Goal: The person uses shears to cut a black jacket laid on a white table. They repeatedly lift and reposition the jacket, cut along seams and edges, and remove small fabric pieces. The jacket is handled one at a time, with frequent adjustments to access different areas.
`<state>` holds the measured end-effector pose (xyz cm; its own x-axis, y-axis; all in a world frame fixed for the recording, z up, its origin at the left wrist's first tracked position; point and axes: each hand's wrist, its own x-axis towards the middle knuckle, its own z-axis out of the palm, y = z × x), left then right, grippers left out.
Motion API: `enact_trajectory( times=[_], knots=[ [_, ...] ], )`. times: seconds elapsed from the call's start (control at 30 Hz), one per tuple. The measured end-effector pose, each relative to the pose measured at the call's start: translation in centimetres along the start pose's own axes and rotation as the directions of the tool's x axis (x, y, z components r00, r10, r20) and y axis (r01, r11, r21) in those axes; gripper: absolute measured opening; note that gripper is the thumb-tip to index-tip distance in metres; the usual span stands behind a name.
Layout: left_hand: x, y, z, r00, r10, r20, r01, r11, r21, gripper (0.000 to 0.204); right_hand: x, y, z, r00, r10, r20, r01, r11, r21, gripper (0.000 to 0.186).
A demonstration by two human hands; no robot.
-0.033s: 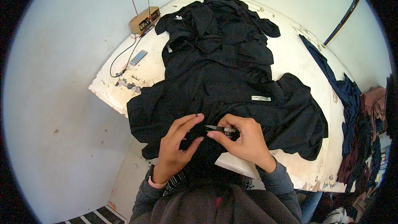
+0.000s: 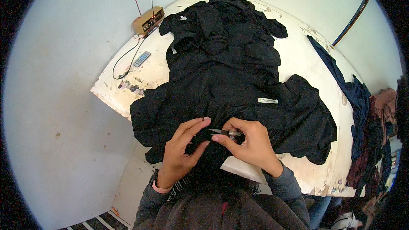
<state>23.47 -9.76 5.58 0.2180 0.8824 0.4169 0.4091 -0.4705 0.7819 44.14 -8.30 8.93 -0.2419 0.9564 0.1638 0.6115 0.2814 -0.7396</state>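
Note:
A black garment (image 2: 221, 85) is spread over the pale table, its near edge gathered between my hands. My left hand (image 2: 181, 149) has its thumb and fingers curved around a fold of this cloth, with the fingertips apart and cloth between them. In my right hand (image 2: 251, 140) is a small pair of thread snips (image 2: 223, 132), gripped between thumb and fingers. Their pointed blades face left, toward the cloth by the left fingertips. Dark cloth hides exactly what lies at the tips. A small white label (image 2: 267, 100) shows on the garment, right of centre.
More black clothes (image 2: 226, 21) lie heaped farther back on the table (image 2: 306, 72). At the back left, a brown box-shaped device (image 2: 148, 21) is plugged in by a cable, near a remote control (image 2: 142, 58). Dark blue cloth (image 2: 360, 102) hangs over the right edge beside other garments.

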Motion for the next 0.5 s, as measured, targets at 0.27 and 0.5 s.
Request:
enact_trajectory(
  times=[0.27, 0.5],
  knots=[
    [0.3, -0.2, 0.2, 0.999, -0.018, 0.027, 0.018, 1.0, -0.015, 0.065, 0.7, -1.1, 0.0, 0.994, 0.064, 0.088, -0.059, 0.997, -0.059, 0.031],
    [0.4, -1.9, -0.5, 0.967, -0.244, 0.077, 0.256, 0.91, -0.327, 0.073, 0.6, 2.4, -1.1, 0.994, -0.029, 0.106, 0.028, 1.0, 0.011, 0.03]
  ],
)
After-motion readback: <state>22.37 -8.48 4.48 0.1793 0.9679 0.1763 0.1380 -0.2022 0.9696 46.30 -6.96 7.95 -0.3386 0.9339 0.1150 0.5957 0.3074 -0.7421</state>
